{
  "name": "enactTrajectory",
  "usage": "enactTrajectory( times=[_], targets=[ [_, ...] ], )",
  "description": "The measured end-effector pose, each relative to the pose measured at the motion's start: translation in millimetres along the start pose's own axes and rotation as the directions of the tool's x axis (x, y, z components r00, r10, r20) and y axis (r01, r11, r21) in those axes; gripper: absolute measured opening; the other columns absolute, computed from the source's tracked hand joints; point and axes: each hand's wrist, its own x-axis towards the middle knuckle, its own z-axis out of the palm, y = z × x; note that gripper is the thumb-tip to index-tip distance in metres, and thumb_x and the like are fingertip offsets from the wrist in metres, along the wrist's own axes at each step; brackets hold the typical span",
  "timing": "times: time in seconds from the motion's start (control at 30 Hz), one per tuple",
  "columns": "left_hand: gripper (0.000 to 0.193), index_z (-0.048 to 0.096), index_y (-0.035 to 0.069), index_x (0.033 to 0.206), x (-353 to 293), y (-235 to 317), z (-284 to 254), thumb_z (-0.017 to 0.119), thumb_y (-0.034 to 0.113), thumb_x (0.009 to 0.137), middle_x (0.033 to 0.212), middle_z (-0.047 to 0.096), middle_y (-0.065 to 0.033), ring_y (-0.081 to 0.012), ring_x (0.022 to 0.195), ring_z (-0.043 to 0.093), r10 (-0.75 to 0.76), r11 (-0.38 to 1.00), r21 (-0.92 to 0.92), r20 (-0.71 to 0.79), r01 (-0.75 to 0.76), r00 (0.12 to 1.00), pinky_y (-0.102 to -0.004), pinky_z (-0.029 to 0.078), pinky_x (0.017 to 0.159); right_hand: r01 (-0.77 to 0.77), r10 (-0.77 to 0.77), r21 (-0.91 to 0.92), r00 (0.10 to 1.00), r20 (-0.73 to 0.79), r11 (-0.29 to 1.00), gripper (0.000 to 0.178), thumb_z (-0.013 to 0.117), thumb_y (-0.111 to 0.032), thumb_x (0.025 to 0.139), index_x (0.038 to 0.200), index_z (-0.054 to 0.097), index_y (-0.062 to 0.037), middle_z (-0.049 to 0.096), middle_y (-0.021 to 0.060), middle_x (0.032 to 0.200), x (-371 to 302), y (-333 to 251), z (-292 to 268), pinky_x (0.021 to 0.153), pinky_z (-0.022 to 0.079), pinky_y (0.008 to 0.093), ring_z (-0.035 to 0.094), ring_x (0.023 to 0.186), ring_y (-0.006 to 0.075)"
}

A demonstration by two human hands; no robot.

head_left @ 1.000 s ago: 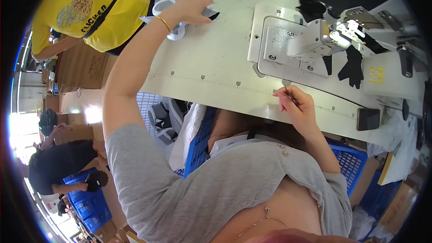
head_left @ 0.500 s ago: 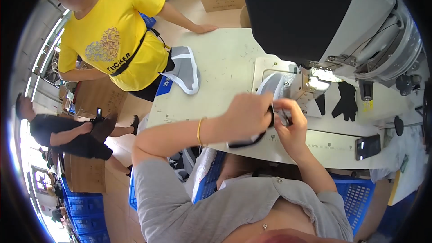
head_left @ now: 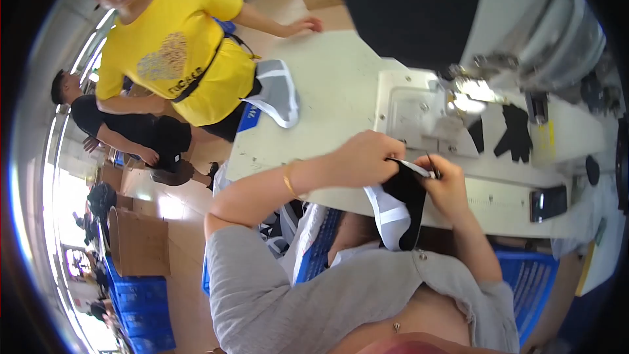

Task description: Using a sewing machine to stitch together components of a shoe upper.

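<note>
Lower than half a second ago, the shoe piece (head_left: 401,204) is now hanging over the front edge of the table (head_left: 327,85), its bottom end reaching toward your lap. Your left forearm is crossing your front from the left, elbow bent outward, with the bracelet (head_left: 289,181) sitting near the wrist. Your left hand (head_left: 370,158) is turning its back upward, its fingers clamping down on the top of the piece. Your right forearm is rising steeply from below, the right hand (head_left: 447,183) curling its fingers around a small dark tool (head_left: 433,166) and touching the piece's upper right corner; you are hiding how firmly they are pinching the cloth itself. Both hands are working close together, just in front of the sewing machine (head_left: 452,46). Another shoe piece (head_left: 278,95) is lying at the table's left edge.
</note>
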Motion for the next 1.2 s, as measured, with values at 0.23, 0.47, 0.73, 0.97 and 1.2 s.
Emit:
enactTrajectory(
  times=[0.23, 0.47, 0.73, 0.97, 1.2],
  targets=[
    [0.03, 0.066, -0.007, 0.105, -8.5, -47.8, 7.8, 0.057, -0.007, 0.076, 0.095, 0.069, -0.0077, -0.0118, 0.091, 0.064, -0.056, 0.48, -0.746, 0.499, 0.462, 0.865, -0.0244, 0.049, 0.084, -0.531, 0.32, 0.515, 0.837, 0.444, 0.673, 0.022, 0.075, -0.006, 0.082, 0.101, 0.067, -0.0004, 0.068, 0.002, 0.087, -0.4, -14.6, -24.5, 0.071, 0.049, 0.0217, 0.061, 0.079, 0.0056],
    [0.016, 0.061, -0.002, 0.098, 2.4, 5.6, 20.6, 0.056, 0.012, 0.092, 0.082, 0.064, -0.0073, -0.0112, 0.077, 0.056, -0.302, 0.878, -0.404, -0.047, 0.258, 0.952, -0.0278, 0.046, 0.071, -0.387, 0.32, 0.436, 0.921, 0.22, 0.813, 0.019, 0.073, -0.008, 0.083, 0.1, 0.067, 0.0004, 0.067, 0.0007, 0.085, -11.3, -21.1, -23.3, 0.07, 0.048, 0.0202, 0.059, 0.078, 0.004],
    [0.025, 0.06, 0.001, 0.087, -3.9, -0.2, 55.2, 0.053, 0.02, 0.101, 0.074, 0.057, 0.0063, -0.0015, 0.068, 0.047, -0.35, 0.606, -0.743, 0.072, 0.285, 0.934, -0.0212, 0.042, 0.061, -0.307, 0.234, 0.242, 0.928, 0.289, 0.92, 0.016, 0.067, -0.007, 0.087, 0.1, 0.067, 0.0002, 0.069, 0.0054, 0.084, -37.1, -5.6, -36.2, 0.078, 0.049, 0.0261, 0.062, 0.081, 0.0085],
    [0.027, 0.055, 0.002, 0.081, -9.9, 2.5, 64.3, 0.052, 0.019, 0.102, 0.069, 0.046, 0.0064, -0.0019, 0.069, 0.039, -0.308, 0.615, -0.743, 0.081, 0.263, 0.948, -0.0202, 0.036, 0.061, -0.127, -0.247, -0.721, 0.887, -0.39, 0.681, 0.02, 0.066, -0.022, 0.088, 0.099, 0.067, -0.0057, 0.067, 0.0121, 0.093, 12.8, 71.7, -142.1, 0.072, 0.051, 0.0385, 0.064, 0.086, 0.0281],
    [0.027, 0.054, 0.003, 0.082, -19.8, 21.8, 56.3, 0.049, 0.018, 0.103, 0.071, 0.047, 0.008, -0.0018, 0.067, 0.039, -0.213, 0.931, -0.325, -0.111, 0.167, 0.971, -0.0194, 0.034, 0.059, -0.325, -0.234, -0.905, 0.89, -0.391, 0.273, 0.017, 0.07, -0.017, 0.081, 0.089, 0.059, -0.0075, 0.06, 0.0048, 0.093, 38.8, 105.9, -173.5, 0.074, 0.053, 0.0408, 0.059, 0.097, 0.0265]
  ],
)
